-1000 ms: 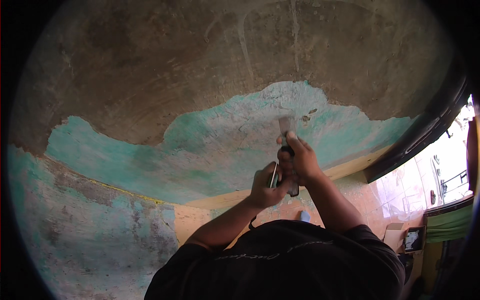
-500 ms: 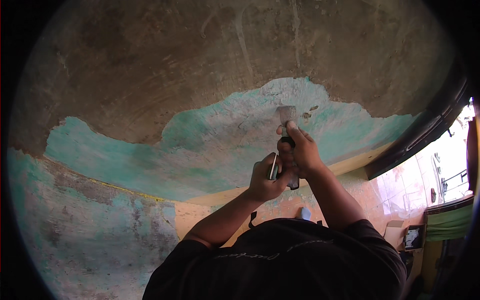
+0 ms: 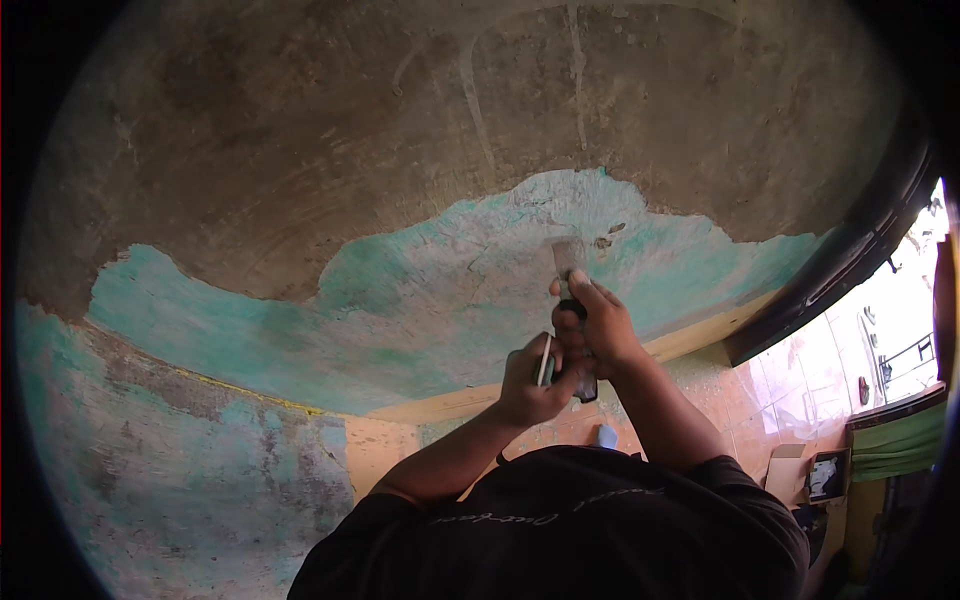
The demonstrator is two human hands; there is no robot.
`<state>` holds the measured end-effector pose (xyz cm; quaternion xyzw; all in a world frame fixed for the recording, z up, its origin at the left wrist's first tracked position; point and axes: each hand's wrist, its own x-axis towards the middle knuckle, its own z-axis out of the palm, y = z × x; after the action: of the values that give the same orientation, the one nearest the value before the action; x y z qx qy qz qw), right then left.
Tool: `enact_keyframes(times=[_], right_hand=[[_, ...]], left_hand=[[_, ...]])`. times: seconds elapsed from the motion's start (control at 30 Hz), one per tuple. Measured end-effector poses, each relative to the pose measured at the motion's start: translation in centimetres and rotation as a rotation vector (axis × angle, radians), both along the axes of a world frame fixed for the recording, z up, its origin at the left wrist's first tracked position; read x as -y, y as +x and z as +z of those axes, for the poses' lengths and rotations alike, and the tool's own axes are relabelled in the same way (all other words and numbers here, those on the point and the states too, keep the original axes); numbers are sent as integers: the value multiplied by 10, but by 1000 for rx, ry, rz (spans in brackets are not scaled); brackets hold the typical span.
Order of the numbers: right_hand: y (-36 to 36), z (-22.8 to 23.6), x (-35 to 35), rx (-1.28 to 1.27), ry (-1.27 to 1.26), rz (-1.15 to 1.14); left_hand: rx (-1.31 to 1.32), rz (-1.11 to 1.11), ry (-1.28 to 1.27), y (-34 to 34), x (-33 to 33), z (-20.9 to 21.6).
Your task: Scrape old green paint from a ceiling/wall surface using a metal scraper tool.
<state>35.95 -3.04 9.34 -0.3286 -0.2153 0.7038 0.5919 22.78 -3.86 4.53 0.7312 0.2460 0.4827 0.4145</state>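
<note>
My right hand (image 3: 606, 325) is closed around a scraper (image 3: 569, 255), thumb stretched up the back of its wide flat blade. The blade lies against the turquoise painted patch of wall (image 3: 420, 270), just left of a small chipped hole. Dark handle parts show between my fingers, and the butt sticks out below them. My left hand (image 3: 535, 385) is closed on a slim flat thing (image 3: 546, 362) with a pale edge and a dark green side; its kind cannot be made out. The left fingertips reach the scraper's handle from the side.
Bare grey-brown plaster (image 3: 300, 130) spreads above the ragged paint edge. A stained, peeling wall (image 3: 200, 450) stands at left. On the right are a dark curved frame (image 3: 830, 270), a bright opening, a green cloth (image 3: 900, 445) and an open cardboard box (image 3: 788, 470).
Both hands and the scraper sit slightly lower on the wall than before. The blade has slid down a little across the turquoise paint, and the view has shifted slightly. Both grips look the same.
</note>
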Motion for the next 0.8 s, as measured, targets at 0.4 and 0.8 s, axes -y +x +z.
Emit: enact_keyframes(times=[0.4, 0.8], right_hand=[[-5, 7, 5, 27, -23, -5], [37, -1, 33, 430, 21, -167]], left_hand=[[-36, -2, -100, -3, -6, 9], [-177, -69, -12, 35, 14, 5]])
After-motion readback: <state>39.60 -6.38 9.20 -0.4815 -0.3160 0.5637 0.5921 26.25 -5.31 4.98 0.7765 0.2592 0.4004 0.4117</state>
